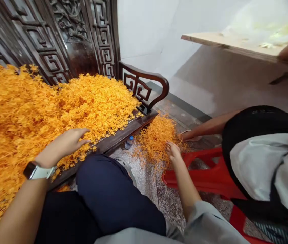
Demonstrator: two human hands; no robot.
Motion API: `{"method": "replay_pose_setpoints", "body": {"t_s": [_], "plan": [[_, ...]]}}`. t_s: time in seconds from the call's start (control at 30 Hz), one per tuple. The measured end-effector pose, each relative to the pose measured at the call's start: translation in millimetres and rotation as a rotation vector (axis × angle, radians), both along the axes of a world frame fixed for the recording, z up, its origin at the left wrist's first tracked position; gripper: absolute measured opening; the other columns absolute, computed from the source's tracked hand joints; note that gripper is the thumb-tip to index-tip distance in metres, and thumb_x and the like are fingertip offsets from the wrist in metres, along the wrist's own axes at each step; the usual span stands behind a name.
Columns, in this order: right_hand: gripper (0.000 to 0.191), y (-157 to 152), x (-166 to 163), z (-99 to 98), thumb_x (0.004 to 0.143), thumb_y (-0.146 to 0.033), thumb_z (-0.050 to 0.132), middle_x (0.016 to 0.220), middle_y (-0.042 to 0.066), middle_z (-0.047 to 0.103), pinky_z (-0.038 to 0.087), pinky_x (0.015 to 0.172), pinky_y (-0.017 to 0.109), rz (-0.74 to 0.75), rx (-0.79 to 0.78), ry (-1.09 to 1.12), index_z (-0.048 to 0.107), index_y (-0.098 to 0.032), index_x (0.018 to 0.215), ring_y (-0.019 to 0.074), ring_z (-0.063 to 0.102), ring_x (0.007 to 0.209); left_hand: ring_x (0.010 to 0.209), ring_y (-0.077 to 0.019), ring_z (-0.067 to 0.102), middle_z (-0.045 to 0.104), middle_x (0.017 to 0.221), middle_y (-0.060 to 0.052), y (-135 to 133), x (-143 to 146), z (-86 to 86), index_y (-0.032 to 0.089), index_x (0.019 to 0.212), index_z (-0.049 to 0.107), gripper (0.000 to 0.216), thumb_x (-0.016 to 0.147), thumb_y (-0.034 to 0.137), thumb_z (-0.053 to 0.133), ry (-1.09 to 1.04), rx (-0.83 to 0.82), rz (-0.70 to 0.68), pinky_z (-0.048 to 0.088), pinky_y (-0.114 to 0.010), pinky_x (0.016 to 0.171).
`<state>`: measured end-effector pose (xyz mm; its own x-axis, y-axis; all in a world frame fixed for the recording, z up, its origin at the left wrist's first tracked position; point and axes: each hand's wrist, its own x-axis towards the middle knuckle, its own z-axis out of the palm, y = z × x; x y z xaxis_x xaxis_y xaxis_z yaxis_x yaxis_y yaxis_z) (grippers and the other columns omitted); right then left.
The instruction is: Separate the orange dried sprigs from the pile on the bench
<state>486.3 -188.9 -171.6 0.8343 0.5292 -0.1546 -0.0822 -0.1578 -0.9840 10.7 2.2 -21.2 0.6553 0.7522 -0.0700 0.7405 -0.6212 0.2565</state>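
Observation:
My left hand (69,144), with a smartwatch (30,170) on the wrist, is over the front edge of a heap of small orange artificial flower pieces (95,101). Its fingers are stretched out, thumb apart, and I see nothing held. The heap covers the seat of a dark carved wooden bench (123,135). My right hand (173,151) reaches down beside a tangled pile of thin orange stems (156,135) on the floor at the bench's end. Its fingers are spread and appear to touch or nearly touch the pile's edge; I see nothing in them.
A blue-capped plastic bottle (128,143) stands by the bench front. To my right, a person's dark-clad leg (263,118) is beside a red plastic stool (205,176). A wooden board (227,42) juts out at upper right, with another person's arm by it. The bench's curved armrest (163,83) rises ahead.

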Motion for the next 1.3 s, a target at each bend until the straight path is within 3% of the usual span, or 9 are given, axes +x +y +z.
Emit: {"method": "replay_pose_setpoints", "body": {"t_s": [0.13, 0.2, 0.3, 0.47, 0.57, 0.67, 0.8, 1.07, 1.3], "plan": [[0.025, 16, -8, 1.2, 0.085, -0.035, 0.081, 0.072, -0.002, 0.06, 0.043, 0.052, 0.024, 0.047, -0.041, -0.054, 0.065, -0.016, 0.082, 0.0111, 0.051, 0.056, 0.085, -0.0285, 0.073, 0.079, 0.091, -0.01, 6, -9, 8.5, 0.024, 0.093, 0.074, 0.018, 0.092, 0.034, 0.06, 0.093, -0.079, -0.002, 0.048, -0.037, 0.074], [0.024, 40, -30, 15.9, 0.075, -0.035, 0.082, 0.069, -0.001, 0.062, 0.042, 0.053, 0.027, 0.166, 0.014, -0.133, 0.065, -0.019, 0.076, 0.0138, 0.052, 0.058, 0.083, -0.0275, 0.071, 0.077, 0.087, -0.01, 8, -12, 12.9, 0.023, 0.081, 0.069, 0.012, 0.089, 0.027, 0.061, 0.117, -0.047, 0.058, 0.045, -0.036, 0.072], [0.022, 87, -90, 50.9, 0.075, -0.039, 0.081, 0.085, 0.005, 0.073, 0.054, 0.075, 0.034, 0.479, 0.129, -0.261, 0.074, -0.021, 0.085, 0.0198, 0.066, 0.079, 0.084, -0.0285, 0.07, 0.075, 0.087, -0.012, 10, -14, 19.6, 0.022, 0.078, 0.068, 0.017, 0.092, 0.03, 0.062, 0.078, 0.071, 0.16, 0.046, -0.038, 0.075], [0.029, 181, -220, 102.2, 0.089, -0.043, 0.075, 0.11, 0.01, 0.075, 0.055, 0.094, 0.041, 1.044, 0.232, -0.63, 0.078, -0.02, 0.108, 0.0256, 0.069, 0.102, 0.116, -0.034, 0.065, 0.073, 0.117, -0.018, 12, -9, 21.3, 0.016, 0.112, 0.076, 0.028, 0.101, 0.031, 0.055, -0.098, 0.302, 0.246, 0.05, -0.046, 0.101], [0.053, 232, -286, 109.5, 0.093, -0.029, 0.072, 0.142, 0.022, 0.061, 0.048, 0.106, 0.054, 1.03, 0.153, -1.114, 0.064, -0.017, 0.144, 0.0372, 0.057, 0.127, 0.141, -0.0405, 0.05, 0.059, 0.152, -0.022, 17, -13, 10.5, 0.014, 0.147, 0.061, 0.052, 0.097, 0.029, 0.063, -0.09, 0.376, 0.4, 0.043, -0.054, 0.114], [0.046, 266, -325, 109.1, 0.098, -0.025, 0.063, 0.153, 0.022, 0.053, 0.043, 0.105, 0.061, 1.023, 0.018, -1.358, 0.065, -0.02, 0.144, 0.0446, 0.047, 0.134, 0.146, -0.0449, 0.045, 0.054, 0.158, -0.026, 25, -23, -5.3, 0.01, 0.161, 0.045, 0.079, 0.091, 0.031, 0.074, -0.053, 0.306, 0.567, 0.04, -0.058, 0.117], [0.031, 291, -333, 127.2, 0.103, -0.019, 0.047, 0.135, 0.016, 0.065, 0.042, 0.098, 0.054, 0.969, 0.094, -1.408, 0.073, -0.021, 0.12, 0.0383, 0.05, 0.125, 0.143, -0.0436, 0.049, 0.062, 0.149, -0.027, 36, -34, -17.9, 0.005, 0.16, 0.042, 0.085, 0.087, 0.027, 0.079, -0.113, 0.277, 0.642, 0.042, -0.054, 0.115], [0.037, 311, -306, 195.6, 0.099, -0.008, 0.041, 0.117, 0.017, 0.065, 0.037, 0.1, 0.054, 0.944, 0.077, -1.789, 0.071, -0.017, 0.118, 0.0392, 0.049, 0.123, 0.109, -0.0433, 0.072, 0.077, 0.112, -0.024, 54, -45, -9.5, 0.013, 0.136, 0.064, 0.064, 0.086, 0.048, 0.081, -0.2, 0.284, 0.767, 0.055, -0.052, 0.094], [0.032, 329, -257, 210.6, 0.102, -0.017, 0.047, 0.116, 0.019, 0.067, 0.043, 0.091, 0.044, 0.987, -0.055, -1.793, 0.076, -0.012, 0.116, 0.0325, 0.056, 0.113, 0.104, -0.044, 0.073, 0.078, 0.109, -0.022, 54, -53, -20.5, 0.017, 0.137, 0.064, 0.07, 0.085, 0.06, 0.079, -0.28, 0.266, 0.79, 0.056, -0.05, 0.087]]}}
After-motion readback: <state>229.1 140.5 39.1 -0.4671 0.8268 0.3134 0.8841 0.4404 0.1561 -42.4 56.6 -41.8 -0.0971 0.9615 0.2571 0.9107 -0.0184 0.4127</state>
